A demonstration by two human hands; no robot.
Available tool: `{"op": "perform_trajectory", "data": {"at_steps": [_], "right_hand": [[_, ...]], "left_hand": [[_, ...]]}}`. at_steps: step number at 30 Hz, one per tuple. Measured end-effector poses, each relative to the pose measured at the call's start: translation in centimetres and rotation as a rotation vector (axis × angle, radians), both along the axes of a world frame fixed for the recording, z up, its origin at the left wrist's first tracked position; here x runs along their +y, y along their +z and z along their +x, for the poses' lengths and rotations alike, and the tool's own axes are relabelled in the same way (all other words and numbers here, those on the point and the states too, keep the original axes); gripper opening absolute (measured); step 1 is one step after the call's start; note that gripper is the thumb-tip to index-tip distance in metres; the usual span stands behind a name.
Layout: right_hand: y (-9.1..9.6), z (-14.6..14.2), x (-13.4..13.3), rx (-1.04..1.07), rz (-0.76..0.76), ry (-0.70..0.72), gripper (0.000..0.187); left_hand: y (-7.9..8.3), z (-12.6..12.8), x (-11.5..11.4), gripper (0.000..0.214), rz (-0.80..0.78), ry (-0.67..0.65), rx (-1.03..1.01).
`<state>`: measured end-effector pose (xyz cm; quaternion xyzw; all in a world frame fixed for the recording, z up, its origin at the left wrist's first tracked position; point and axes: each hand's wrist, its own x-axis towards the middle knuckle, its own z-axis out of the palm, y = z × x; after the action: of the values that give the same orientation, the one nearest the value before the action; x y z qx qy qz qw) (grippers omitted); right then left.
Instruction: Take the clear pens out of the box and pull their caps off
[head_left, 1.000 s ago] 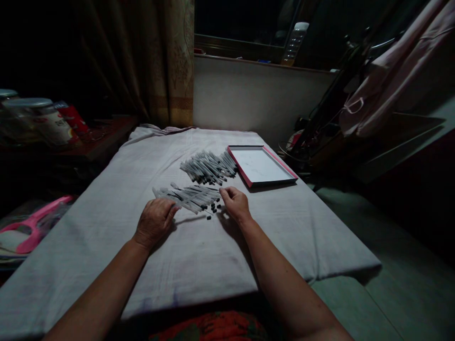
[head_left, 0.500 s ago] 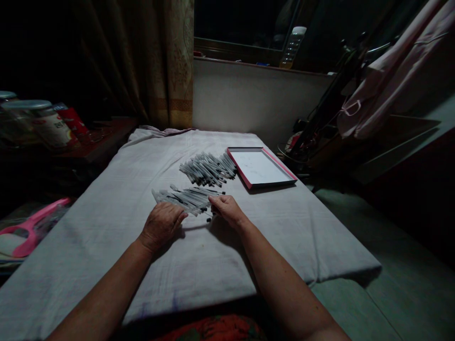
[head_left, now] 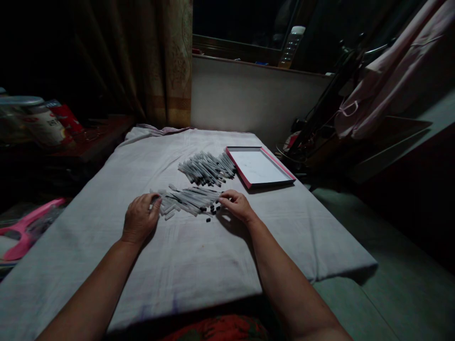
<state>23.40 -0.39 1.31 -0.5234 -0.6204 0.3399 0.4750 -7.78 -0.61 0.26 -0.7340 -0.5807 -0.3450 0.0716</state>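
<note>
Two heaps of clear pens lie on a grey cloth-covered table (head_left: 199, 265). The near heap (head_left: 188, 198) lies between my hands, and the far heap (head_left: 208, 168) sits behind it. My left hand (head_left: 138, 220) rests on the cloth, its fingers reaching out flat against the left ends of the near heap. My right hand (head_left: 237, 204) is at the heap's right end with its fingertips pinched together; what they hold is too small to make out. Several small black caps (head_left: 212, 211) lie loose just left of that hand.
A shallow pink-rimmed tray (head_left: 249, 181) with a white floor lies at the back right, beside the far heap. Jars (head_left: 39, 124) stand on a dark shelf at the left, above a pink plastic object (head_left: 24, 229). Clothes (head_left: 384, 85) hang at the right. A bottle (head_left: 291, 45) stands on the sill.
My left hand has slid left along the near heap to its left end. My right hand has moved back to the right, uncovering the black caps.
</note>
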Motion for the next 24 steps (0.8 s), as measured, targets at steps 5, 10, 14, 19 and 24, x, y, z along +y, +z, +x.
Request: {"op": "perform_trajectory", "data": {"at_steps": [5, 10, 14, 19, 24], "right_hand": [[-0.6, -0.8, -0.3, -0.391, 0.116, -0.013, 0.011], [-0.6, -2.2, -0.8, -0.630, 0.154, -0.048, 0.013], [0.1, -1.5, 0.6, -0.670, 0.149, -0.109, 0.017], [1.5, 0.2, 4.4, -0.746, -0.002, -0.244, 0.017], [1.2, -0.3, 6.1, -0.788, -0.073, -0.253, 0.017]], "left_hand": [[-0.5, -0.9, 0.0, 0.035, -0.040, 0.061, -0.039], [-0.8, -0.7, 0.2, 0.035, -0.060, 0.081, -0.101], [-0.3, -1.3, 0.7, 0.033, -0.061, 0.087, -0.162], [1.2, -2.1, 2.5, 0.030, -0.059, 0.079, -0.215], [2.1, -1.3, 4.9, 0.030, -0.024, 0.065, -0.233]]}}
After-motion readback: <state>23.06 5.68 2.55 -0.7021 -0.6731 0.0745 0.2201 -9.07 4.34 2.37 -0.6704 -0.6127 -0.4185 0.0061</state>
